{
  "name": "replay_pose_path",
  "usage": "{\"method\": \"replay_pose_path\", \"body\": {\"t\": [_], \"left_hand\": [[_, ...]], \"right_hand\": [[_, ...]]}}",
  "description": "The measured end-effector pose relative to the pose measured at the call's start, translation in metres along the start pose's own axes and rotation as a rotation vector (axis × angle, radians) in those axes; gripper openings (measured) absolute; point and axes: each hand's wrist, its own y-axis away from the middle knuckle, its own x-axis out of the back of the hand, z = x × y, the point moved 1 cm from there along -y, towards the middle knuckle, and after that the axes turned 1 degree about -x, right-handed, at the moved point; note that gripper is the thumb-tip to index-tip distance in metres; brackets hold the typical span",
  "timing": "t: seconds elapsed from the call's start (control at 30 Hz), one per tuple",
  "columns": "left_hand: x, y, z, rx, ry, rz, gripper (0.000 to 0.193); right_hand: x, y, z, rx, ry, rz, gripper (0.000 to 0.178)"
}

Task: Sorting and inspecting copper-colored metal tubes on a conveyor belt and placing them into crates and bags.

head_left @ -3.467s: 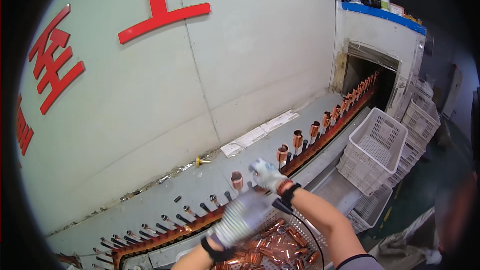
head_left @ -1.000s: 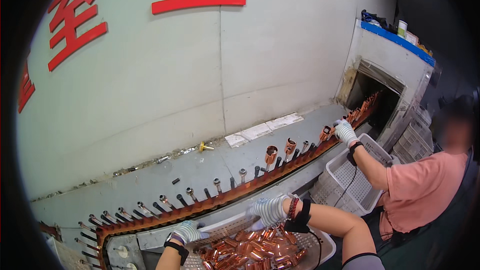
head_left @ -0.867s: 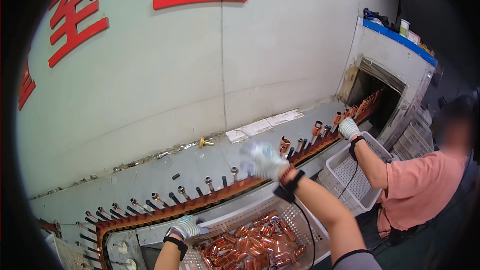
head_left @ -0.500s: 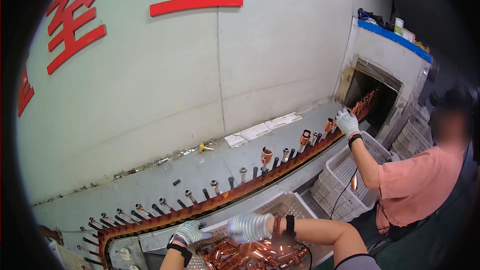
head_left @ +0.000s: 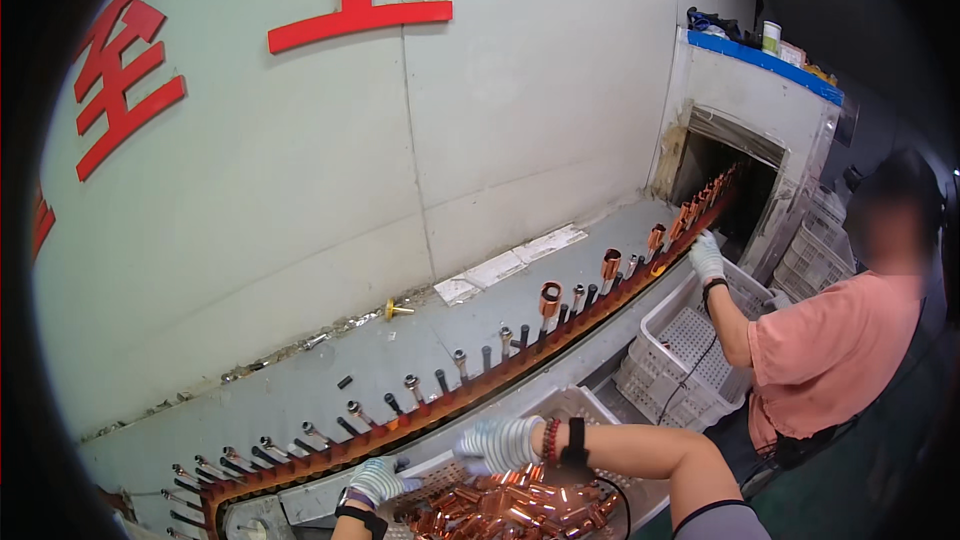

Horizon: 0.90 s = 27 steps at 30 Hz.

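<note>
My left hand [head_left: 378, 481], in a striped knit glove, is at the left side of a pale plastic crate [head_left: 577, 402], fingers stretched out and apart, with nothing visible in them. My right hand [head_left: 500, 443], gloved alike, hangs over the crate; its fingers are blurred, so I cannot tell whether they hold anything. Shiny copper tube pieces [head_left: 510, 505] lie heaped below both hands. Beyond the crate runs a chain conveyor [head_left: 440, 405] with upright dark and metal pegs. Several pegs farther right carry copper tube pieces, the nearest a copper cup [head_left: 550, 298].
A co-worker's gloved hand [head_left: 706, 255] is beside the conveyor, near a dark tunnel opening [head_left: 752, 185]. Another crate [head_left: 690, 350] stands before that person. A grey ledge [head_left: 290, 380] backs the line, below a white wall with red characters [head_left: 360, 25].
The view has shifted slightly. Pegs and copper pieces have moved right, toward the tunnel. The co-worker's hand has drawn back from the pegs. My hands stay over and beside the crate.
</note>
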Motion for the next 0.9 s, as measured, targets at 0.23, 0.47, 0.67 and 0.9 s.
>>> {"method": "replay_pose_path", "body": {"t": [0.23, 0.47, 0.67, 0.9], "left_hand": [[0.003, -0.006, 0.007, -0.01, -0.035, 0.024, 0.077], [-0.004, -0.004, -0.007, 0.02, 0.047, 0.005, 0.079], [-0.008, -0.008, -0.008, -0.025, -0.042, 0.039, 0.079], [-0.006, -0.01, -0.005, -0.034, 0.028, -0.01, 0.077]], "right_hand": [[0.132, -0.014, 0.135, -0.46, 0.436, 0.562, 0.026], [0.036, 0.018, 0.047, -0.31, 0.539, -0.031, 0.015], [0.114, 0.034, 0.101, -0.518, 0.378, 0.362, 0.036], [0.127, 0.037, 0.162, -1.109, 0.178, 0.386, 0.029]]}}
